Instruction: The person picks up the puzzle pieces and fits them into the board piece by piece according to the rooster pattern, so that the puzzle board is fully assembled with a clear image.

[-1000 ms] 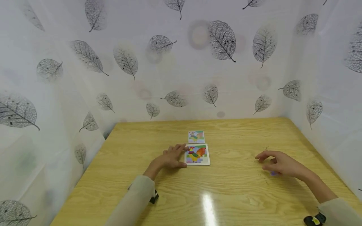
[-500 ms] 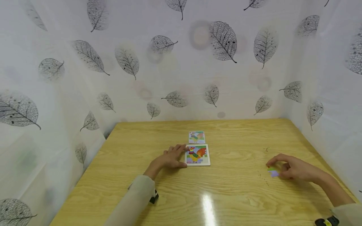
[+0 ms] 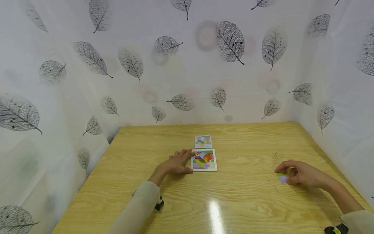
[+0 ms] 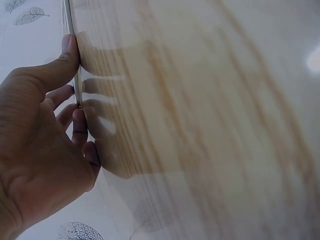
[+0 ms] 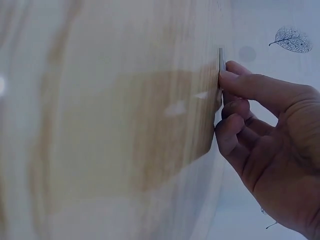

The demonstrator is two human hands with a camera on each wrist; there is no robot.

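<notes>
While the left hand (image 3: 175,164) rests flat-fingered against the rooster puzzle board's (image 3: 204,160) left edge, the right hand (image 3: 302,174) pinches a small puzzle piece (image 3: 281,177) at the table (image 3: 239,201), well right of that board

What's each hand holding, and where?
Right hand: a small puzzle piece, pinched at its edge on the table. Left hand: steadies the rooster puzzle board at its left edge.
</notes>
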